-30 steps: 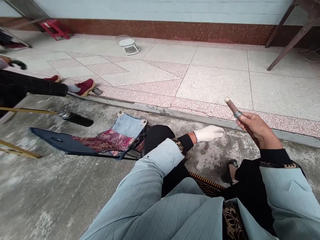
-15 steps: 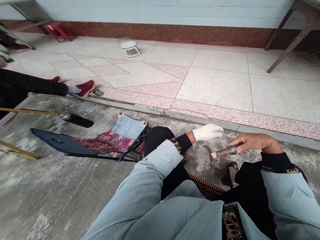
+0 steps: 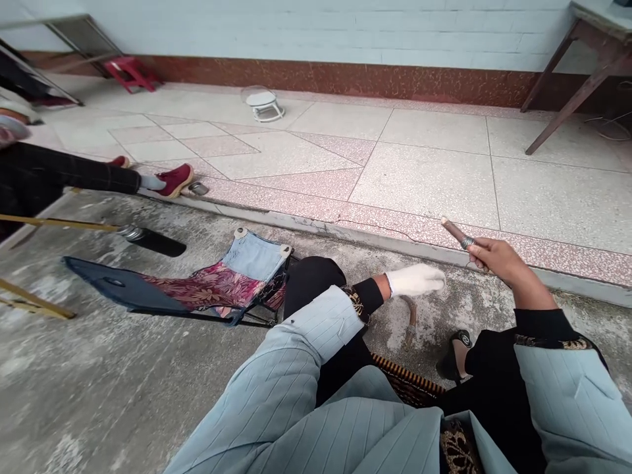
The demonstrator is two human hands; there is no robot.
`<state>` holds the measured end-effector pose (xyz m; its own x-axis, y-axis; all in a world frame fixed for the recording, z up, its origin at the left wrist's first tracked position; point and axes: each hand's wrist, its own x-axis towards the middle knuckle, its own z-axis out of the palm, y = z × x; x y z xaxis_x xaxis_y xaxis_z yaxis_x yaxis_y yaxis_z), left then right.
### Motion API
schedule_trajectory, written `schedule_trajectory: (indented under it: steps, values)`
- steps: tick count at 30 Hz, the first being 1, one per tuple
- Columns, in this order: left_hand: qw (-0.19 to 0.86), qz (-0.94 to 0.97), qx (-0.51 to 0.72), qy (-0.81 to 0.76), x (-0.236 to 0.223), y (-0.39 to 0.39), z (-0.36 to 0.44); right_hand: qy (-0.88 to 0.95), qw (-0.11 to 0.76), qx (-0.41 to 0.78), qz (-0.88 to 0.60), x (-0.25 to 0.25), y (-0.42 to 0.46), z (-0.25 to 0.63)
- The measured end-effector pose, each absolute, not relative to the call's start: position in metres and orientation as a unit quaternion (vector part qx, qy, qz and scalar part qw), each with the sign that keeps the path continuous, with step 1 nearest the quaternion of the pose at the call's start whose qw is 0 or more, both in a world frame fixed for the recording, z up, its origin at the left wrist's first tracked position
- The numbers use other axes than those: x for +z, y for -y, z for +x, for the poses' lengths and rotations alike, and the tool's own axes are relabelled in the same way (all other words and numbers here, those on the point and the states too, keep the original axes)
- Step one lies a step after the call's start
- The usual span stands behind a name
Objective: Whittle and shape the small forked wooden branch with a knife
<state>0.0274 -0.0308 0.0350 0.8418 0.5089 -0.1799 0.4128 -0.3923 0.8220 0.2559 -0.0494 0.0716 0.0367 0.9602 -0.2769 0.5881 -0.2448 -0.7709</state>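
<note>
My right hand (image 3: 496,257) is bare and closed round a short brown wooden handle (image 3: 457,234). Silvery wire or a metal band wraps the handle near my fingers, and its pale end points up and left. In a white knitted glove, my left hand (image 3: 417,280) is closed, its palm side turned away. From under the glove a curved brown blade (image 3: 411,321), like that of a sickle, hangs down over the concrete. Its upper part is hidden by the glove. Handle and blade are apart.
A folding chair (image 3: 207,283) with floral cloth stands at my left, near a dark bottle (image 3: 153,240). A raised tiled step (image 3: 429,171) runs in front. Another person's leg and red shoe (image 3: 174,180) rest at its edge. A white stool (image 3: 264,105) and wooden table (image 3: 602,39) stand on it.
My right hand has lifted up and to the right with the handle, away from the blade. The handle end now points upward. The left hand stays nearly in place; the blade has shifted slightly left.
</note>
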Motion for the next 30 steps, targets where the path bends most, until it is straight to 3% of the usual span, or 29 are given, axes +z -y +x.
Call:
schedule_trajectory:
  steps: [4, 7, 9, 13, 17, 20, 23, 27, 30]
  values:
    - [0.442, 0.867, 0.036, -0.228, 0.038, 0.028, 0.025, 0.651, 0.041, 0.262, -0.712, 0.054, 0.040, 0.254]
    - [0.416, 0.882, 0.046, -0.217, 0.037, 0.018, 0.020, 0.692, -0.110, 0.422, -0.575, 0.056, 0.047, 0.249]
    - [0.405, 0.882, 0.061, -0.234, 0.035, 0.011, 0.017, 0.687, -0.148, 0.561, -0.439, 0.066, 0.055, 0.244]
    - [0.405, 0.873, 0.091, -0.257, 0.029, 0.005, 0.015, 0.693, -0.039, 0.621, -0.364, 0.090, 0.062, 0.244]
    - [0.438, 0.846, 0.092, -0.288, 0.024, 0.009, 0.018, 0.629, 0.163, 0.579, -0.493, 0.092, 0.059, 0.257]
    - [0.462, 0.841, 0.060, -0.276, 0.025, 0.016, 0.022, 0.590, 0.224, 0.536, -0.561, 0.082, 0.053, 0.262]
    - [0.455, 0.859, 0.027, -0.232, 0.031, 0.024, 0.025, 0.586, 0.206, 0.449, -0.642, 0.071, 0.047, 0.257]
    - [0.430, 0.885, -0.006, -0.178, 0.038, 0.028, 0.026, 0.640, 0.058, 0.261, -0.720, 0.065, 0.043, 0.248]
    - [0.392, 0.902, 0.016, -0.180, 0.039, 0.024, 0.023, 0.696, -0.069, 0.351, -0.622, 0.069, 0.048, 0.247]
